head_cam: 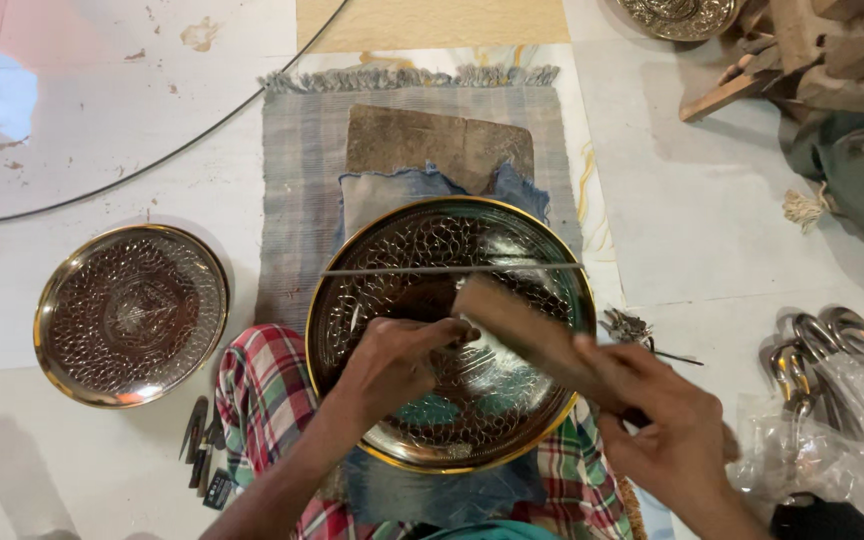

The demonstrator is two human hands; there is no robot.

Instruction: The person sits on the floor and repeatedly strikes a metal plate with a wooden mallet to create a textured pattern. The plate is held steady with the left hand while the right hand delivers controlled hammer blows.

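Head view: centre frame, the engraved brass plate (452, 330) lies on blue cloth. The left hand (397, 360) pinches a small tool against its surface; the right hand (667, 420), lower right, grips a wooden mallet (522, 330) slanting over the plate.

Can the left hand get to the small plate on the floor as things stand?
Probably yes. The left hand rests on the big plate, fingers bunched, and the small plate lies uncovered on the floor to that side, with only bare floor and checked cloth between.
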